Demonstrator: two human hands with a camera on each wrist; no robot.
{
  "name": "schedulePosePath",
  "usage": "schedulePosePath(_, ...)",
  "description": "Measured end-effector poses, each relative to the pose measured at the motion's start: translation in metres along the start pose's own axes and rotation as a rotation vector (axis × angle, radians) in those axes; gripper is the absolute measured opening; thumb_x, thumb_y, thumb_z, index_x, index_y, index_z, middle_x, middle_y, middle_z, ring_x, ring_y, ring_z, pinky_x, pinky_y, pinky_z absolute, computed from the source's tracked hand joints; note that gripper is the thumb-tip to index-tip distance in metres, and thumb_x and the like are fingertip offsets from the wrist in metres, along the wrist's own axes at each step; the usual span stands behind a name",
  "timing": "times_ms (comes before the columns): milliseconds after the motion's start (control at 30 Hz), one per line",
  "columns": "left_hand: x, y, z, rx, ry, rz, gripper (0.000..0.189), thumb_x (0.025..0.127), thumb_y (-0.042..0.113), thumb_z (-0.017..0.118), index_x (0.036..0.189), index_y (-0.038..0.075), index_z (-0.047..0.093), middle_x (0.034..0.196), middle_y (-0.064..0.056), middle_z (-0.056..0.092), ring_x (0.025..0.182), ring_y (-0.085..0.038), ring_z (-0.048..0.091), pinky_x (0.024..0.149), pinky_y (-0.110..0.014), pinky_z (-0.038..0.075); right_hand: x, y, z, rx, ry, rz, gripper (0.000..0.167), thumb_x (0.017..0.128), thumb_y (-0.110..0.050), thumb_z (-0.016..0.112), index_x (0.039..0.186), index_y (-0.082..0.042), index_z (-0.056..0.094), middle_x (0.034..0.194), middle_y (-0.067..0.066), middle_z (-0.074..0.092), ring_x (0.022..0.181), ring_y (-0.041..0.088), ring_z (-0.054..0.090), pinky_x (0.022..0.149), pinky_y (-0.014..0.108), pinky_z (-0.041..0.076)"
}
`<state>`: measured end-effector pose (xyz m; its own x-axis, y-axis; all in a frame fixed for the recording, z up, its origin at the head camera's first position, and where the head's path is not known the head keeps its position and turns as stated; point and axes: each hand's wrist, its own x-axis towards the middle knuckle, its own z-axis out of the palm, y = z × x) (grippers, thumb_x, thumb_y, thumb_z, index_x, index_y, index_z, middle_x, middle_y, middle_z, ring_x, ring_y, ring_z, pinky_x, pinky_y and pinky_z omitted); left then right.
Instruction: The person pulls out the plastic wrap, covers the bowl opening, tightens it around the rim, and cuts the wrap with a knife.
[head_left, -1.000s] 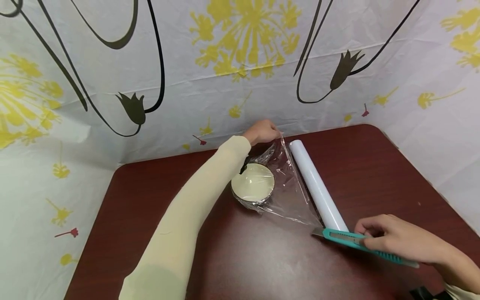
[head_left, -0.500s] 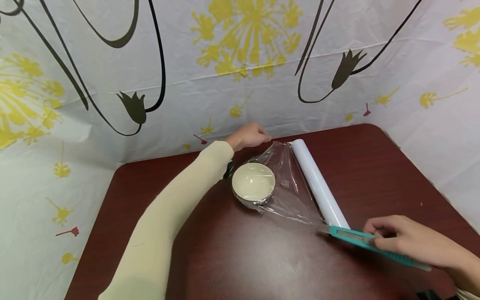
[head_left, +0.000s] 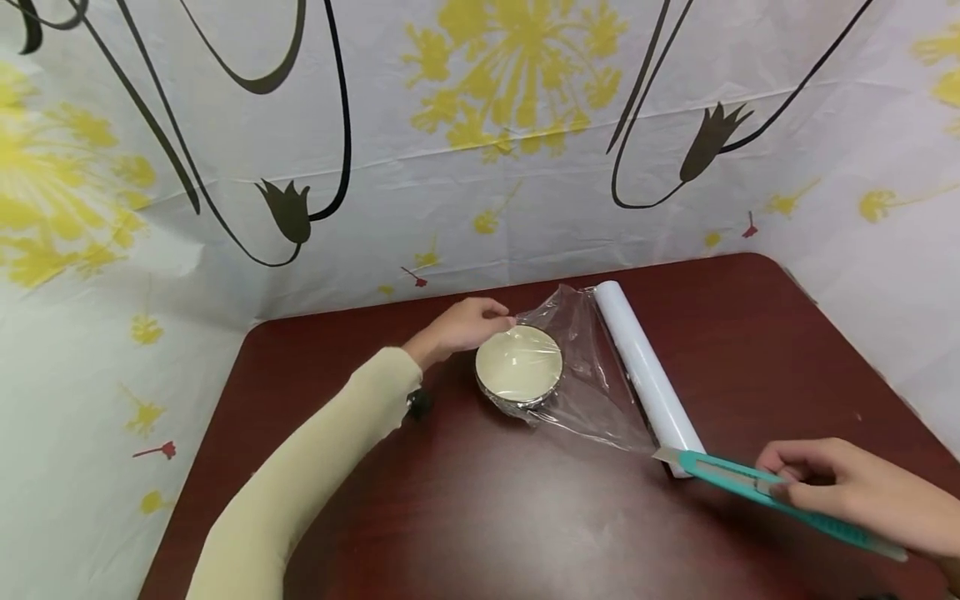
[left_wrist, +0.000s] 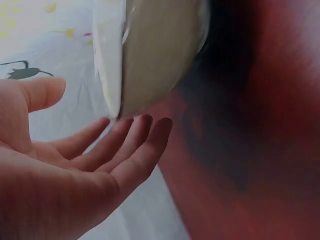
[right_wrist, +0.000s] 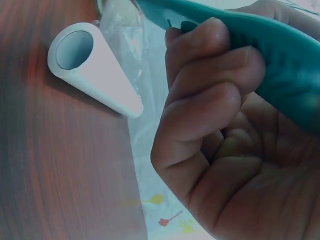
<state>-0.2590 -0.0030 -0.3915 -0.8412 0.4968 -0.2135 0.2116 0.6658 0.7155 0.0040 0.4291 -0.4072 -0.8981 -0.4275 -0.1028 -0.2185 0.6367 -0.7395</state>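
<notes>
A cream bowl (head_left: pixel 517 367) sits on the table with clear plastic wrap (head_left: pixel 592 404) over its top. The wrap spreads right toward a white roll (head_left: pixel 647 367) with a hollow core. My left hand (head_left: pixel 463 325) is at the bowl's far left rim; in the left wrist view its fingers (left_wrist: pixel 132 160) are loosely bent beside the bowl (left_wrist: pixel 160 55), holding nothing. My right hand (head_left: pixel 847 483) grips a teal utility knife (head_left: pixel 750 483). Its bare blade points left, near the roll's front end and the wrap's corner. Curled fingers (right_wrist: pixel 200 110) hold the knife in the right wrist view.
The dark red wooden table (head_left: pixel 480 517) has rounded back corners. White sheeting (head_left: pixel 495 200) printed with yellow flowers and dark stems stands behind it and at both sides. A black object (head_left: pixel 418 403) shows at the left sleeve's cuff.
My left hand has let go of the wrap's far corner and come left and down to the bowl's rim. The right hand, with the utility knife, has shifted slightly right. The head view has turned slightly.
</notes>
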Motion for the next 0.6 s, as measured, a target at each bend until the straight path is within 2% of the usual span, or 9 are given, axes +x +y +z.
schedulePosePath(100, -0.017, -0.009, 0.007, -0.099, 0.036, -0.033, 0.053, 0.110, 0.037, 0.065, 0.153, 0.004, 0.063, 0.152, -0.014, 0.064, 0.135, -0.029, 0.062, 0.111, -0.043, 0.054, -0.003, 0.006, -0.002, 0.035, -0.002, -0.044, 0.037, 0.101, 0.009, 0.061, 0.107, -0.028, 0.068, 0.073, -0.004, 0.053, 0.070, 0.013, 0.053, 0.052, 0.026, 0.036)
schedulePosePath(233, -0.037, -0.018, 0.019, -0.336, 0.074, -0.079, 0.055, 0.111, 0.029, 0.066, 0.157, 0.001, 0.057, 0.154, -0.019, 0.059, 0.116, -0.028, 0.070, 0.092, -0.041, 0.064, -0.005, 0.010, -0.004, 0.053, 0.029, -0.079, 0.038, 0.102, 0.010, 0.060, 0.112, -0.026, 0.069, 0.075, -0.004, 0.058, 0.070, 0.015, 0.056, 0.051, 0.027, 0.039)
schedulePosePath(300, -0.045, -0.021, 0.026, -0.456, 0.091, -0.094, 0.058, 0.111, 0.025, 0.066, 0.161, -0.001, 0.051, 0.158, -0.021, 0.055, 0.112, -0.029, 0.071, 0.086, -0.042, 0.067, -0.004, 0.008, -0.005, 0.061, 0.039, -0.063, 0.037, 0.104, 0.009, 0.058, 0.115, -0.024, 0.070, 0.077, -0.005, 0.060, 0.073, 0.015, 0.057, 0.052, 0.028, 0.041)
schedulePosePath(467, -0.062, -0.024, 0.041, -0.674, 0.133, -0.089, 0.067, 0.111, 0.016, 0.063, 0.169, -0.003, 0.034, 0.170, -0.026, 0.039, 0.134, -0.038, 0.063, 0.090, -0.051, 0.066, 0.002, -0.002, -0.004, 0.094, 0.102, 0.047, 0.026, 0.111, 0.000, 0.055, 0.121, -0.020, 0.070, 0.084, 0.000, 0.065, 0.077, 0.020, 0.059, 0.053, 0.034, 0.042)
schedulePosePath(600, -0.068, -0.024, 0.053, -0.845, 0.133, -0.095, 0.073, 0.109, 0.005, 0.054, 0.174, -0.002, 0.019, 0.176, -0.028, 0.025, 0.148, -0.046, 0.048, 0.094, -0.062, 0.063, 0.014, -0.015, 0.001, 0.109, 0.166, 0.072, 0.022, 0.114, -0.004, 0.052, 0.120, -0.019, 0.068, 0.084, 0.002, 0.064, 0.069, 0.023, 0.055, 0.050, 0.035, 0.042)
